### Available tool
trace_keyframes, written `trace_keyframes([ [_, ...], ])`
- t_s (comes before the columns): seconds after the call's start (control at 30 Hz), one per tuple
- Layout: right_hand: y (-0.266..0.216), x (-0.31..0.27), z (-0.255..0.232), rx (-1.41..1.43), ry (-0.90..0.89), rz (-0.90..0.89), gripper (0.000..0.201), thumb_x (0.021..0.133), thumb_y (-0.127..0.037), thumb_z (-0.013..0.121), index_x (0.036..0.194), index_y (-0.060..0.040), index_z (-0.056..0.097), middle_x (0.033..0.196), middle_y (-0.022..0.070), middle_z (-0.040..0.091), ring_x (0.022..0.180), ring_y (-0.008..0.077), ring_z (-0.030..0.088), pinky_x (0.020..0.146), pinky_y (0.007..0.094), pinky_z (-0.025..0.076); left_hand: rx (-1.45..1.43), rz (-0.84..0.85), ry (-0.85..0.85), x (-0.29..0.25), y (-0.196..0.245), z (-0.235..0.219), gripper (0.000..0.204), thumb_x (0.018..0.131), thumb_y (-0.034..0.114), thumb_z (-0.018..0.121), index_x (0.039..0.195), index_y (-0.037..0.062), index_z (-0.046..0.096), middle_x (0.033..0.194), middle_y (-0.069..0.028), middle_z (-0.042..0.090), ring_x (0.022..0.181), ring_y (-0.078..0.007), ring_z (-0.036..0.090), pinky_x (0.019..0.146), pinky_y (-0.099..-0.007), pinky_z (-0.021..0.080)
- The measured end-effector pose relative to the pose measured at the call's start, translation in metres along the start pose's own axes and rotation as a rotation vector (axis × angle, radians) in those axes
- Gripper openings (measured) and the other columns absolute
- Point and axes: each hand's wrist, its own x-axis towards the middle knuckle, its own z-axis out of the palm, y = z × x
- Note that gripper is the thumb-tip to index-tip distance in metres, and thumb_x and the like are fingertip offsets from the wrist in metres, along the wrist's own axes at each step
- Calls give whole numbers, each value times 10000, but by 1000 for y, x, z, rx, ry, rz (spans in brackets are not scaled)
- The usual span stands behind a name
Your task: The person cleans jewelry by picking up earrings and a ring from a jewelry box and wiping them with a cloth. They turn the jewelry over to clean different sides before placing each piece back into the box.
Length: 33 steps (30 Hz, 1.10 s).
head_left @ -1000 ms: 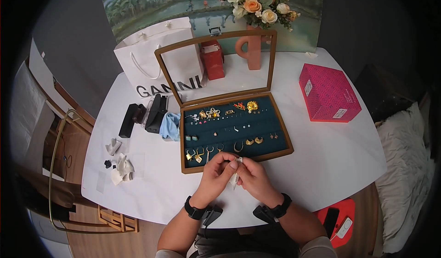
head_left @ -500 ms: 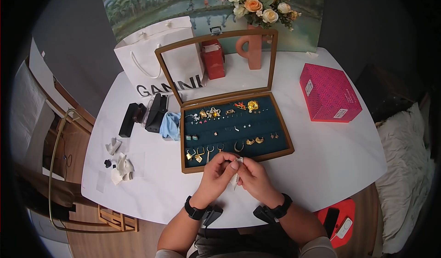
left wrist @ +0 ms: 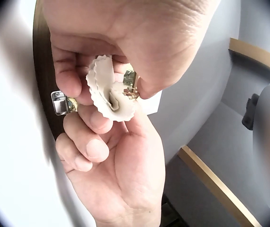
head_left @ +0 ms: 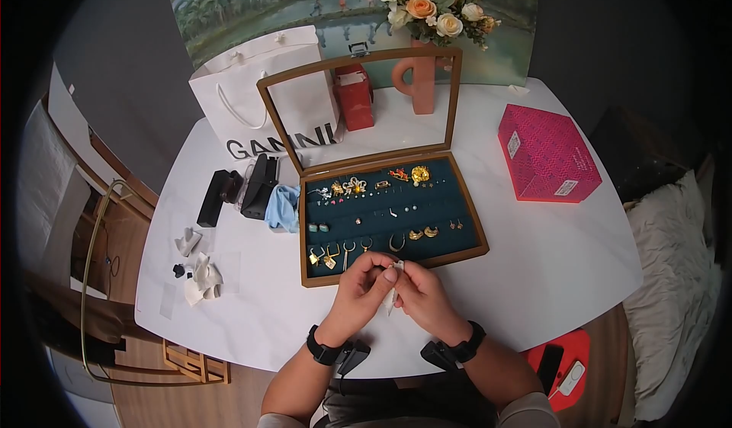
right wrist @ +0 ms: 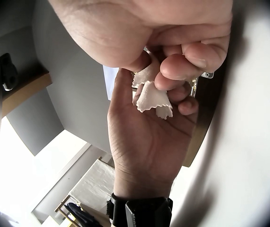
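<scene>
Both hands meet just over the front edge of a wooden jewelry case (head_left: 396,269), whose glass lid stands raised. Between them is a small cream cloth (left wrist: 118,106) with a scalloped edge, folded into a loose cone. My left hand (head_left: 364,285) pinches it from one side, thumb uppermost. From the other side my right hand (head_left: 424,294) grips the cloth, fingers curled about it. A small gold-coloured piece (left wrist: 131,91) shows beside the left thumb tip; I cannot tell whether it is held. Earrings (head_left: 329,257) and brooches (head_left: 420,174) lie in rows on the dark green lining (head_left: 427,199).
Left of the case are a light blue cloth (head_left: 283,208), black cases (head_left: 259,188) and crumpled cream cloth pieces (head_left: 204,279). Behind stand a white paper bag (head_left: 267,96), a red box (head_left: 354,100) and a pink vase (head_left: 423,85). A magenta box (head_left: 549,153) sits at right.
</scene>
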Motion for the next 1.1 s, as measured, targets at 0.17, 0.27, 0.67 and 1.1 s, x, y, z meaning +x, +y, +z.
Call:
trace_keyframes([
  [0.17,-1,0,0,4,1,-3,227,1096,-205,552,1069,6,629,785,-11,603,669,49,584,612,234,493,-8,2,-6,0,-1,0,220,1073,216,609,1182,25,590,1218,-54,640,1016,-107,608,888,-286,515],
  [0.27,-1,0,0,4,1,-1,222,1096,-201,550,1074,6,631,786,-11,605,670,49,587,612,234,494,-8,1,-8,0,1,1,215,1073,211,608,1180,25,589,1207,-53,640,1005,-104,609,879,-282,516],
  [0.67,5,2,-1,-5,-3,-7,215,1099,-205,539,1085,-10,627,805,-17,601,674,44,578,600,222,485,-1,-30,-10,0,-3,-2,207,1069,195,617,1168,16,590,1138,-40,655,988,-95,614,863,-272,516],
  [1.1,8,4,-3,-9,11,-30,289,1099,-271,563,999,-9,634,760,-17,581,673,43,565,581,251,481,-21,-11,5,3,-8,-6,266,1099,258,563,1195,19,630,1084,-18,671,987,-90,611,886,-267,508],
])
